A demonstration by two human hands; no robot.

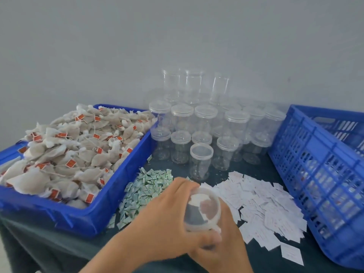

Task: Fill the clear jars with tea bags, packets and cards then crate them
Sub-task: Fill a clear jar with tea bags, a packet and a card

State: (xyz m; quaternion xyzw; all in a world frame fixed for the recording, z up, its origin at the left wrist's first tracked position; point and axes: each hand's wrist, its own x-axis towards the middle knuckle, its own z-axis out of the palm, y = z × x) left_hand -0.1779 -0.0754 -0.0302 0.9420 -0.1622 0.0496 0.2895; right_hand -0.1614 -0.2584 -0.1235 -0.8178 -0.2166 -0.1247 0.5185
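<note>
Left hand (167, 213) curled round jar (204, 207) top, likely screwing it shut; right hand (222, 247) grips jar beneath, steadying; cards (266, 203) right of hands, crate (315, 174) beyond.

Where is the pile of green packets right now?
Head view, left of centre on the table: the green packets lie between the tea bag tray and the white cards, nearer the camera than the empty jars.

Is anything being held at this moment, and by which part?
Yes, a clear jar with something white inside is held in both hands. The left hand curls round its lidded top, and the right hand wraps the body from below.
</note>
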